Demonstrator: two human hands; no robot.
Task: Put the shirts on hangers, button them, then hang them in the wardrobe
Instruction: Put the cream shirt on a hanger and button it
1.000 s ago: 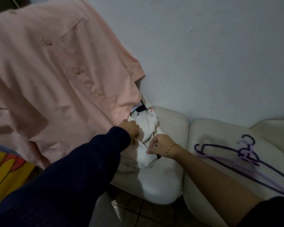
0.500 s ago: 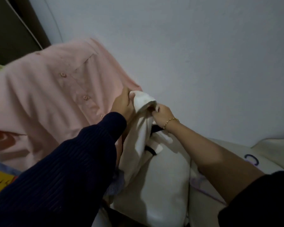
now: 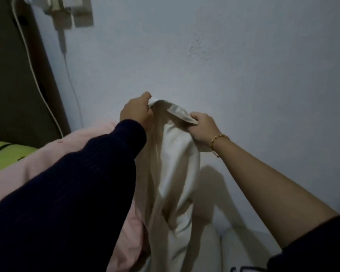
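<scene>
Both hands are clamped on the top edge of the white shirt (image 3: 177, 173). The left hand (image 3: 134, 112) has its fingers curled tight round one corner of the fabric, and the right hand (image 3: 201, 127) pinches the folded band at the other end, thumb on top. That band looks like the collar to me, but it's too dim to swear to it.

The shirt is up in the air in front of the wall (image 3: 234, 55), with the rest hanging straight down between the arms toward the pale cushion (image 3: 236, 250). My guess on why it's held like that: with the top stretched between two hands, the weight pulls the body out so you can find the neck opening and see which way it faces before a hanger goes in.

Neither hand has a hanger, so I'd say this one is at the very start: not hung, and no buttons visible.

The pink shirt (image 3: 28, 169) lies off to the left under the dark sleeve (image 3: 67, 193), apart from the white one up top. I can't pick out the wardrobe.
</scene>
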